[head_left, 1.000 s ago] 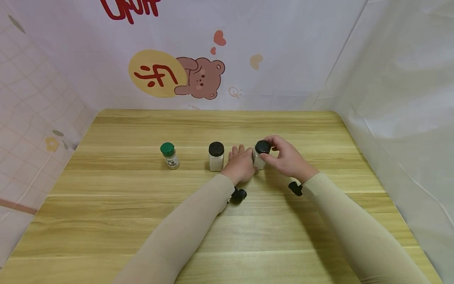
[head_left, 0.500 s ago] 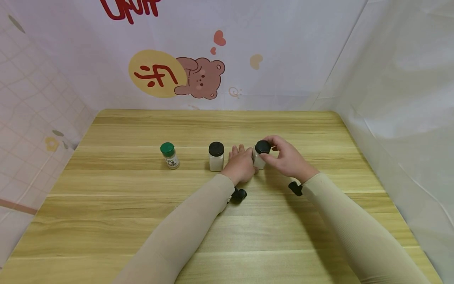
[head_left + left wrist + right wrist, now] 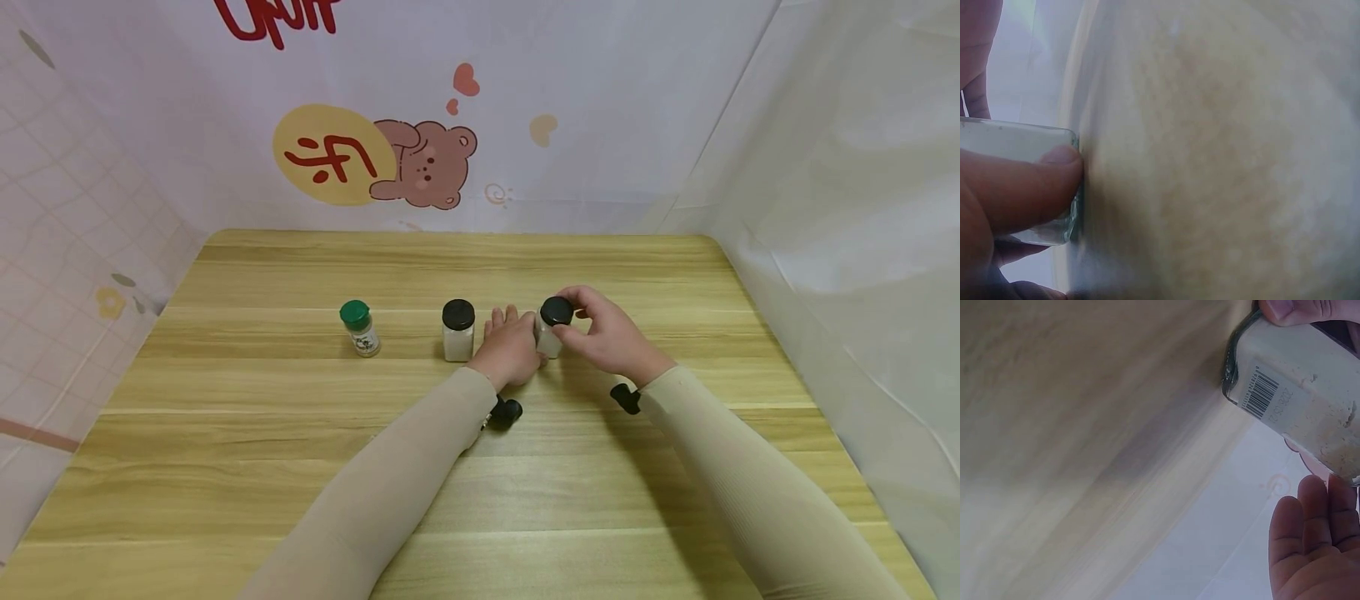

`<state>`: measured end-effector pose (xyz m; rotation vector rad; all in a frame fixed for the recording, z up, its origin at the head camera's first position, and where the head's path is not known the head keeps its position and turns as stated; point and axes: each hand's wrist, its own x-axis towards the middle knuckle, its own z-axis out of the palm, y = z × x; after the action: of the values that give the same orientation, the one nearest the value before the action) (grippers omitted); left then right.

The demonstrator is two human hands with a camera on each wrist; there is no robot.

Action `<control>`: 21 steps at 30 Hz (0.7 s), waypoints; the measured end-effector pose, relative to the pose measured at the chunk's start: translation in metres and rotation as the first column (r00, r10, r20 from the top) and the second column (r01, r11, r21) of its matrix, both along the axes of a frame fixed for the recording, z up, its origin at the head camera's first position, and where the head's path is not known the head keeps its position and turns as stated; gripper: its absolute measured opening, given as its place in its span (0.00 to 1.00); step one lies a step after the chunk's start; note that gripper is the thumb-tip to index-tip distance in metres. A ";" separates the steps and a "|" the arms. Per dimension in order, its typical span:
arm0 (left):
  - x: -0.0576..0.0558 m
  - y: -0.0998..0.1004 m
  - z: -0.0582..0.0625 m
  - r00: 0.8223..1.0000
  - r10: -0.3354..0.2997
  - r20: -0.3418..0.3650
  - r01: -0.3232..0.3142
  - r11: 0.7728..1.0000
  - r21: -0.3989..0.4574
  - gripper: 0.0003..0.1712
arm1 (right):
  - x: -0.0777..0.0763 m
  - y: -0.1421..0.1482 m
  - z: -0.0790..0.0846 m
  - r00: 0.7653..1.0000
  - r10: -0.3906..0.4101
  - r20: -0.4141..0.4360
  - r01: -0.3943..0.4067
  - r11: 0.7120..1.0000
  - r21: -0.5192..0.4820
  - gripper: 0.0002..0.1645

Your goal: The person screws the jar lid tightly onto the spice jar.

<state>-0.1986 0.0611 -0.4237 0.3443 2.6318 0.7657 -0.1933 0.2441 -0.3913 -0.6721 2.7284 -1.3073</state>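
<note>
A square glass jar (image 3: pixel 548 340) with a black lid and pale contents stands on the table, right of centre. My left hand (image 3: pixel 512 348) holds its lower body from the left; in the left wrist view the thumb (image 3: pixel 1029 187) lies along the glass near the base. From the right, my right hand (image 3: pixel 611 333) grips the black lid (image 3: pixel 557 311) between thumb and fingers. The right wrist view shows the jar's side with a barcode (image 3: pixel 1261 394), and several right-hand fingers (image 3: pixel 1313 531) beside it. What the jar holds cannot be made out.
A second black-lidded jar (image 3: pixel 458 333) stands just left of my left hand. Farther left is a small shaker (image 3: pixel 362 332) with a green cap. All are on a wooden table (image 3: pixel 225 400), with white printed sheeting (image 3: pixel 600 100) behind and at both sides.
</note>
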 end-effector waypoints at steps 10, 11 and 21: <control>0.000 0.000 0.000 1.000 -0.005 -0.002 0.005 1.000 -0.001 0.34 | 0.000 0.002 0.000 1.000 0.007 -0.017 -0.007 1.000 0.009 0.30; 0.000 0.000 0.000 1.000 -0.006 -0.001 0.006 1.000 -0.001 0.35 | 0.000 0.002 -0.001 1.000 0.010 -0.017 -0.010 1.000 0.007 0.30; 0.000 0.000 0.001 1.000 -0.001 0.010 0.001 1.000 0.005 0.37 | -0.002 0.002 -0.002 1.000 0.003 -0.002 -0.003 1.000 -0.002 0.23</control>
<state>-0.1984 0.0608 -0.4226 0.3420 2.6205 0.7717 -0.1949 0.2459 -0.3934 -0.6783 2.7269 -1.3094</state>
